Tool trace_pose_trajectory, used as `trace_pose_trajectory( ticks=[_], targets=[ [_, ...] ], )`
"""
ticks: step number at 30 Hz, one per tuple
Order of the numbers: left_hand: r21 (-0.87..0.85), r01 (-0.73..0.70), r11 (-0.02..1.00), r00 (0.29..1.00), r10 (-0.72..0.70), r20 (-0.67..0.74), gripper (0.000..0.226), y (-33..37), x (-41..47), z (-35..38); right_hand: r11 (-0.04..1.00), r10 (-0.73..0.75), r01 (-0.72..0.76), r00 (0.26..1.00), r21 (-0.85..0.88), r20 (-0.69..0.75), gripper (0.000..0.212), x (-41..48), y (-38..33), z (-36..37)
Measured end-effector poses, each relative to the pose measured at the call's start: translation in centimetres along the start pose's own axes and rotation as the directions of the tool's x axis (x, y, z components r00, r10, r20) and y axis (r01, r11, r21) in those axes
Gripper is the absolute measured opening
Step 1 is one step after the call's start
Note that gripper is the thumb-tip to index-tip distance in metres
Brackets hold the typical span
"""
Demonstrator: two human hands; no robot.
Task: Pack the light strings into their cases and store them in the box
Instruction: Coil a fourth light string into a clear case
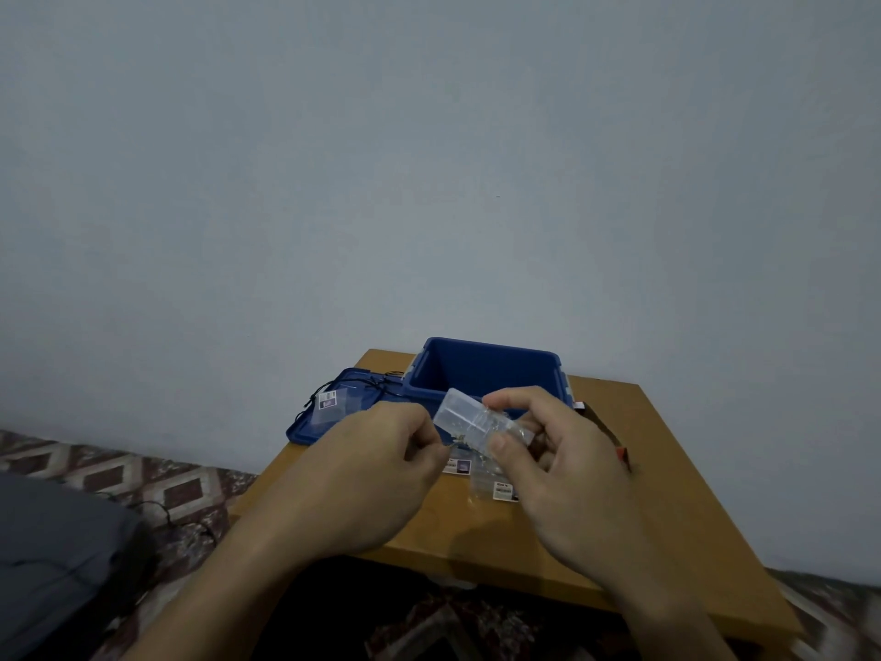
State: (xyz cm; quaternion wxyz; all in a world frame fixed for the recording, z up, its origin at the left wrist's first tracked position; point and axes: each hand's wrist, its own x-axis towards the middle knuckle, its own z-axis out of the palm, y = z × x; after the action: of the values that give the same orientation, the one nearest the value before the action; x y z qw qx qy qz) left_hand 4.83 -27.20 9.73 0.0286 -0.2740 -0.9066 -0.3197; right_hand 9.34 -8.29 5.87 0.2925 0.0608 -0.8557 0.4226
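Packing in progress: I am seeing the right hand (562,450) gripping a clear case (469,415) before the blue box (481,369), the left hand (381,460) pinching a light string (460,441) at its mouth; box seemingly holding nothing, another string (326,388) waiting on the lid (305,429).

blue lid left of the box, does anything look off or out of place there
The blue lid sits at the left edge of the table, its near corner seeming to hang slightly past it. A black light string sprawls loose across it beside a labelled clear packet. Nothing looks spilled or damaged.
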Motion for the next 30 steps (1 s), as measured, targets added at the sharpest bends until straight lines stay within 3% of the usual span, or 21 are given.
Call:
trace_pose_trajectory(
  ticks=[7,15,18,23,26,30],
  targets=[
    [-0.047,-0.107,0.993,0.991,0.102,-0.083,0.023,0.4,-0.4,-1.6,0.999,0.034,-0.035,0.998,0.019,0.056,0.025,0.1,0.1,-0.6],
    [0.222,-0.302,0.927,0.943,0.325,-0.073,0.024,0.7,0.9,-2.8,0.996,0.081,-0.072,0.980,-0.055,0.181,0.019,0.1,-0.8,-0.9],
    [0.206,-0.396,0.895,0.906,0.417,-0.069,0.025,0.5,2.3,-3.0,0.994,0.099,-0.108,0.955,0.020,0.280,0.019,0.1,-0.9,-1.1],
    [0.014,-0.446,0.895,0.892,0.445,-0.083,0.020,-0.4,3.7,-2.9,0.941,0.069,-0.212,0.883,0.263,0.465,0.024,0.1,-1.2,-1.9],
    [-0.156,-0.430,0.889,0.899,0.437,0.010,0.017,-1.0,4.5,-2.5,0.903,0.056,-0.263,0.856,0.341,0.514,0.023,0.0,-1.3,-2.2],
    [-0.477,-0.277,0.834,0.919,0.375,0.122,0.017,-2.4,5.1,-1.4,0.834,0.026,-0.304,0.855,0.460,0.518,0.025,-0.1,-1.1,-2.5]
  ],
)
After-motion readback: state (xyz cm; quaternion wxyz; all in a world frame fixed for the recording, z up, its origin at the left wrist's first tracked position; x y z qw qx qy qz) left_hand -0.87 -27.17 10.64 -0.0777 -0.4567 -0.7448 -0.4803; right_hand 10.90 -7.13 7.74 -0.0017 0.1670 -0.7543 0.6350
